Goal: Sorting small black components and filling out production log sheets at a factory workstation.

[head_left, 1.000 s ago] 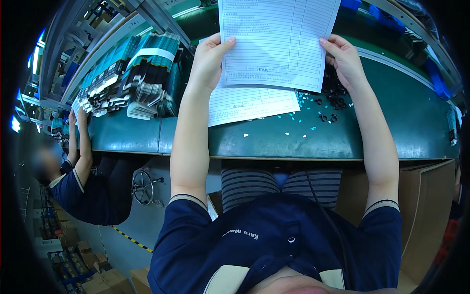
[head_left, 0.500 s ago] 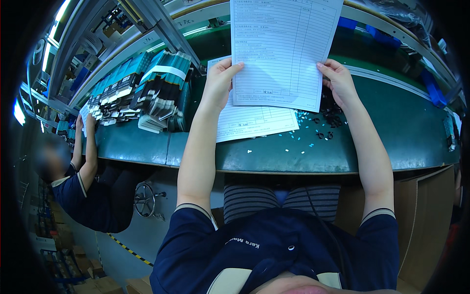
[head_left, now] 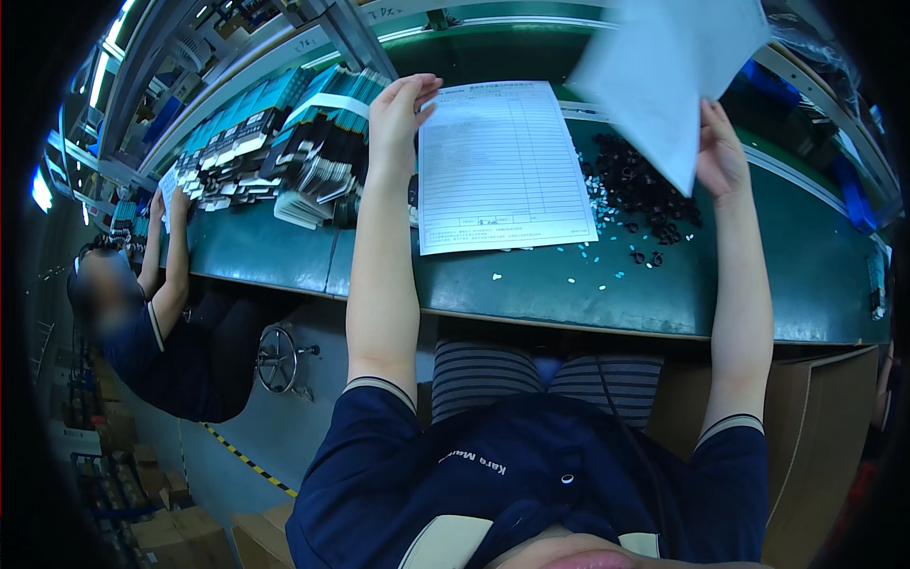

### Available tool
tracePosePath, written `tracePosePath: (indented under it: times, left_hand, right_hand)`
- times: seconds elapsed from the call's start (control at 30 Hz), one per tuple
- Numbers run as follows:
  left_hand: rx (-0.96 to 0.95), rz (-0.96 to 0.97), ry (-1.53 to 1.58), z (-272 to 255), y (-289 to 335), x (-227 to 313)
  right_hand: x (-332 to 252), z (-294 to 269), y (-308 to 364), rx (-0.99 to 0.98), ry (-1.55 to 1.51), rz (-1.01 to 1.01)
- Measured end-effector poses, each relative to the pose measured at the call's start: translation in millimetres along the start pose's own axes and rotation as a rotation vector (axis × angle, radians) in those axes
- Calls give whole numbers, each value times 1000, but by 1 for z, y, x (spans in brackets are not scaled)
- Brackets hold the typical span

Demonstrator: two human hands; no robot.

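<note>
In my right hand [head_left: 722, 156] a loose sheet of paper [head_left: 664, 81] is gripped by its lower corner, tilted and blurred by motion, over the far right part of the bench. My left hand [head_left: 398, 119] holds nothing; its fingers reach rightward with the thumb apart, just off the left edge of another sheet. That printed form [head_left: 502, 171], ruled with lines and columns, lies flat on the green bench in front of me. Right of it spread small black ring-like parts [head_left: 654, 194] and tiny white and light blue pieces [head_left: 594, 204].
Bundled stacks of teal, black and white flat packages [head_left: 313, 152] stand on the green bench [head_left: 569, 303] at the left. Beyond them another person [head_left: 171, 332] sits holding a paper. A cardboard box [head_left: 815, 427] is below the bench at the right, and blue bins [head_left: 853, 194] line its far right.
My left hand has let go of the held sheet. My right hand has swung it up and to the right, uncovering the form on the bench and the black parts.
</note>
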State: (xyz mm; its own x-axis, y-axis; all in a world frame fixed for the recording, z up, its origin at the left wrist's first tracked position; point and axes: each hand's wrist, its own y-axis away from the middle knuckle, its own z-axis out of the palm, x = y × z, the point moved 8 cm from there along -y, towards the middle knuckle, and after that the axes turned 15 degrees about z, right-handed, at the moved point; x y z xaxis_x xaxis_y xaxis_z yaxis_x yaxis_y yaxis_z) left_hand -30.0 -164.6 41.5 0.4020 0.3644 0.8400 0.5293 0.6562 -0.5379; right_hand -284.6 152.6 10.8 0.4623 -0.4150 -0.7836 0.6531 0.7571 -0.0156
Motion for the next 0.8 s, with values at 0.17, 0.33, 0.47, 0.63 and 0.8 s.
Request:
tracePosePath:
  times: [0.17, 0.33, 0.47, 0.63, 0.8]
  left_hand:
    - [-186, -30, -706, -6, 4, -11]
    - [-260, -236, -953, -3, 13, -37]
    - [-303, 258, -907, 9, -1, -10]
    - [-189, 321, -249, 8, 2, 15]
    - [-89, 410, 180, 1, 3, 45]
  right_hand:
    - [-8, -14, 5, -45, -217, -4]
    - [-5, -15, 5, 18, -86, -7]
    - [1, -13, 2, -51, -38, 36]
    - [5, -21, -5, 5, 3, 70]
    - [8, -24, -6, 45, 52, 95]
